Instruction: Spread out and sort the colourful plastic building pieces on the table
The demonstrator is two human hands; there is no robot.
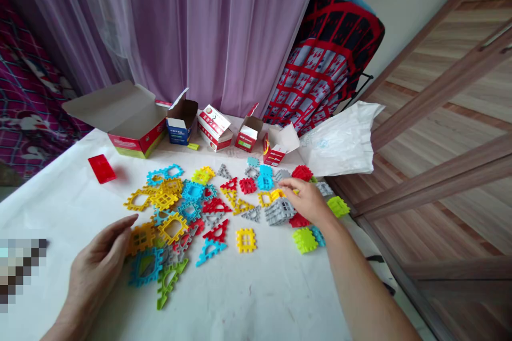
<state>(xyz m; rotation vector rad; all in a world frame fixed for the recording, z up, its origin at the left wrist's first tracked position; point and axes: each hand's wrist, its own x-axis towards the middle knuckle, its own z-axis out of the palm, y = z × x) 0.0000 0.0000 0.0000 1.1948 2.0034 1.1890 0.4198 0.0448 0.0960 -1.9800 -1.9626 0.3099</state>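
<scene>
Plastic interlocking building pieces lie in a loose heap across the white-covered table. My left hand [100, 258] is at the heap's left edge, fingers stretched out and thumb apart, beside an orange-yellow square piece [142, 238] and a blue square frame [146, 266]. At the right end, my right hand [308, 200] reaches over the pieces with its fingers drawn together. Below it are a stack of grey window pieces [279, 212] and a yellow piece [277, 194]. Its fingers partly hide whatever lies under them. A single yellow window square [246, 240] lies between the hands.
Along the back stand a large open box [138, 138], a blue box [180, 132], a white-and-red box [215, 130] and two small red boxes [248, 136]. A red plastic rectangle [102, 169] lies at left. A white bag [340, 141] rests at the back right corner.
</scene>
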